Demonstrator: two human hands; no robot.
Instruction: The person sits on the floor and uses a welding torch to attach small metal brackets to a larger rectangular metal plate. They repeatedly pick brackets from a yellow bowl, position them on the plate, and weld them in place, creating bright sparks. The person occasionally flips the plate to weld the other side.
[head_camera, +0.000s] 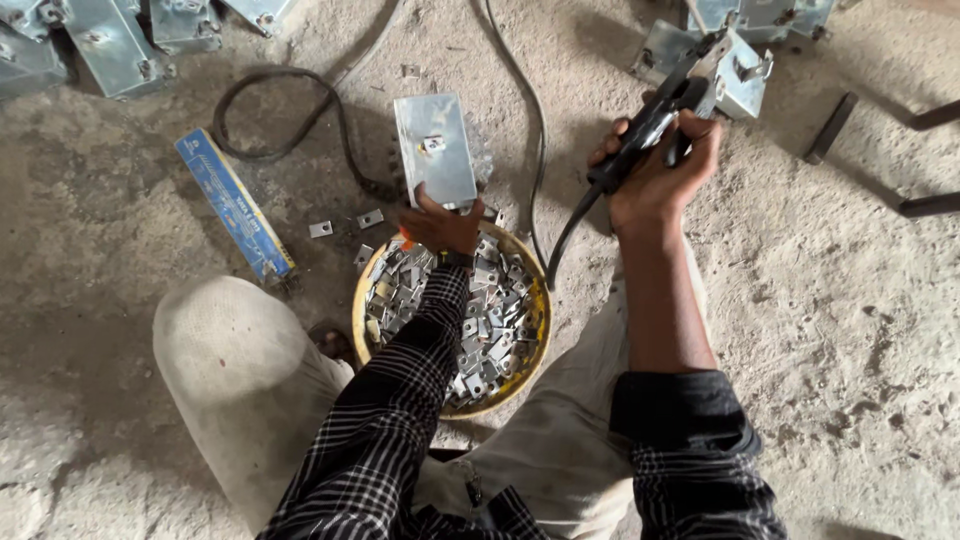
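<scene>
My left hand (440, 226) grips the near edge of a shiny rectangular metal box (435, 148) held just above the dusty floor, beyond a yellow bowl (543, 318) full of several small metal clips. My right hand (660, 170) is closed around the black handle of a welding electrode holder (650, 125), whose black cable (560, 235) hangs down toward the bowl. The holder's tip points toward a metal box (742, 75) at the upper right.
More shiny metal boxes (110, 40) lie at the top left and top right. A blue flat packet (235, 205) lies left of the bowl. Black cables (300, 100) loop across the floor. Dark metal bars (830, 128) lie at the right. My knees flank the bowl.
</scene>
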